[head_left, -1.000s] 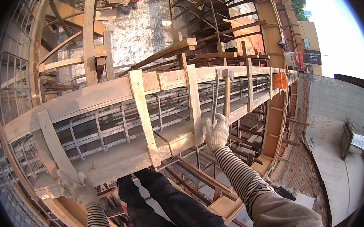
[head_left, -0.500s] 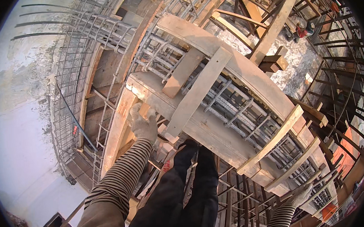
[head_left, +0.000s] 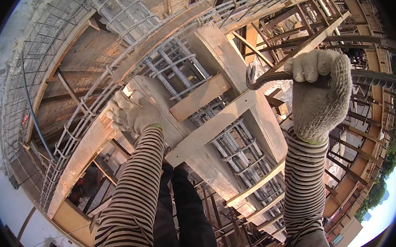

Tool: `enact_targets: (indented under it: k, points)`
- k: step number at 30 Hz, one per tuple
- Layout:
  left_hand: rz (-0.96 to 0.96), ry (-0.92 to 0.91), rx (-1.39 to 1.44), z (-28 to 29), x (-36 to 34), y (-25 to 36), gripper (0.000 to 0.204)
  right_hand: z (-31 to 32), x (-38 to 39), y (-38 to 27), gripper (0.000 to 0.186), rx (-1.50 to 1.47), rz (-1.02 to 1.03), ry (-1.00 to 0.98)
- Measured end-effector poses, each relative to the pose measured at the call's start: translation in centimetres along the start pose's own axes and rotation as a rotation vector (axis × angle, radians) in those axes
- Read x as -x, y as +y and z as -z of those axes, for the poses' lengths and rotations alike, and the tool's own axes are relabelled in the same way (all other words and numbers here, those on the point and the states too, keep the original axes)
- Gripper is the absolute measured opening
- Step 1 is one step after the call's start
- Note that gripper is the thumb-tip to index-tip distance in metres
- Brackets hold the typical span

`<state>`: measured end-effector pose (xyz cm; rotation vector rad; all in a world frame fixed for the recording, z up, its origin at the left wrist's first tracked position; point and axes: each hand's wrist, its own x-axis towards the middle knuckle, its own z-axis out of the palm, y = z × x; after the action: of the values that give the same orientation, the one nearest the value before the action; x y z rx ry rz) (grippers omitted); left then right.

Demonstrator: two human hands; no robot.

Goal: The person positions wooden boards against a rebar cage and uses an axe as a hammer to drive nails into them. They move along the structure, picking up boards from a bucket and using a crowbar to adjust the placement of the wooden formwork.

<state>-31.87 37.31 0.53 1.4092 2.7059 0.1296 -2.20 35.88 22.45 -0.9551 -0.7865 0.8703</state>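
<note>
My left hand (head_left: 135,113), in a knitted work glove, lies with its fingers bent over the near end of a wooden beam form (head_left: 168,125), where it meets a curved board (head_left: 87,154). Whether the fingers grip the edge is hard to see. Raised at the right, my gloved right hand (head_left: 320,94) is wrapped round a dark crowbar (head_left: 270,78). Its hooked end points left over the form, and its ribbed shaft runs out to the right. A flat wooden crosspiece (head_left: 216,127) spans the form, beside a shorter wood block (head_left: 200,97).
Rebar cages (head_left: 239,150) lie inside the form, and more rebar (head_left: 126,14) crosses behind. Thin wooden battens (head_left: 257,183) bridge the form lower down. Gaps between timbers open to a lower level. A curved mesh of bars (head_left: 10,104) borders a pale surface at left.
My right hand has come up from the lower right, bringing the crowbar into view. My left hand has shifted onto the form's end. The whole view has turned and moved closer.
</note>
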Motion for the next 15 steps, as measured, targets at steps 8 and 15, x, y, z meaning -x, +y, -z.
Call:
enact_targets:
  k: [8, 15]
  points:
    - [-0.076, 0.017, -0.072, 0.6, 0.3, 1.9, 0.076, -3.4, -9.1, 9.5, 0.044, -0.018, 0.128, -0.022]
    - [-0.038, -0.007, -0.077, 0.4, -0.5, 0.9, 0.078, -0.9, -8.3, 14.0, 0.033, -0.076, 0.140, -0.057]
